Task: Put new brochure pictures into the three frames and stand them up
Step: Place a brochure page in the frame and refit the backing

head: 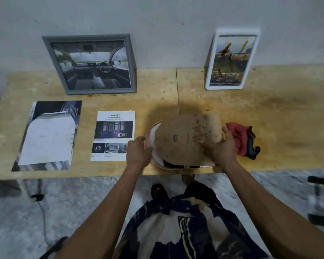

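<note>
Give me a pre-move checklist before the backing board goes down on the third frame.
1. Left hand grips third frame edge: ok.
2. Right hand holds backing board: ok.
3. Board seated flat in frame: not ok, tilted up.
4. New picture inside lies straight: cannot tell, mostly hidden.
5. Grey frame and white frame stand against the wall: ok.
6. Red cloth clear of the frame: ok.

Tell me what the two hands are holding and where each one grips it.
Both hold the third frame, back side up: a stained brown backing board. The left hand grips its left edge, the right hand its right edge.
</note>
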Demonstrator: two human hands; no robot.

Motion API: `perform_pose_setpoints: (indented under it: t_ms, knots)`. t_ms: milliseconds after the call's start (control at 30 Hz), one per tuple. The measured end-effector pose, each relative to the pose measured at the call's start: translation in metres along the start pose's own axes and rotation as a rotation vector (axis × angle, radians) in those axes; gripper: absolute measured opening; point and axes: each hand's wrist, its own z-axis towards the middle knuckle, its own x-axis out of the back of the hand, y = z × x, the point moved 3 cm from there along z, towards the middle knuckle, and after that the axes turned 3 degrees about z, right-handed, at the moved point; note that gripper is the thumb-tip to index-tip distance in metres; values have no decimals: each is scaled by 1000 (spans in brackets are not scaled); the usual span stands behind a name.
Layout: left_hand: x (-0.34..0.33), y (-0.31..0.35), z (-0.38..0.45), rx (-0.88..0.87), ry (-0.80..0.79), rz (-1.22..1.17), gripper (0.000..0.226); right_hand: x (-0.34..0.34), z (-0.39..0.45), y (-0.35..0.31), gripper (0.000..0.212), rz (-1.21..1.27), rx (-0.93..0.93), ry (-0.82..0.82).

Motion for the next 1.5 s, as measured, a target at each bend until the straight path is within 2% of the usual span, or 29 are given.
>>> perform_pose_setpoints:
  t_ms: [167, 367, 500, 667, 733, 900, 1067, 1133, 1233, 1500]
  knots:
    - [-17, -17, 15, -70, -39, 177, 58, 9, 7, 9, 99, -17, 2, -1]
    - [-15, 0, 7, -142, -58, 333, 48, 15, 14, 14, 98, -70, 25, -9]
    - [-17, -2, 11, -122, -36, 291, 45, 7, 13, 12, 104, -108, 40, -7]
    - [-22, 0, 10, -166, -16, 299, 31, -3, 9, 11, 91, -158, 53, -1]
    - [-23, 2, 10, -175, 8, 288, 26, -8, 9, 11, 90, -195, 28, -12]
    - [-25, 3, 9, -149, 62, 257, 29, -25, 8, 12, 99, -303, -46, -55]
    - [-24, 5, 8, -143, 76, 242, 17, -31, 9, 12, 92, -379, -105, -76]
    - [-24, 4, 8, -147, 72, 240, 24, -33, 8, 10, 89, -397, -103, -87]
    - [-23, 5, 7, -130, 54, 202, 45, -37, 6, 7, 87, -432, -102, -94]
    - [-24, 2, 10, -101, -41, 281, 76, -45, 2, 6, 86, -471, -97, -83]
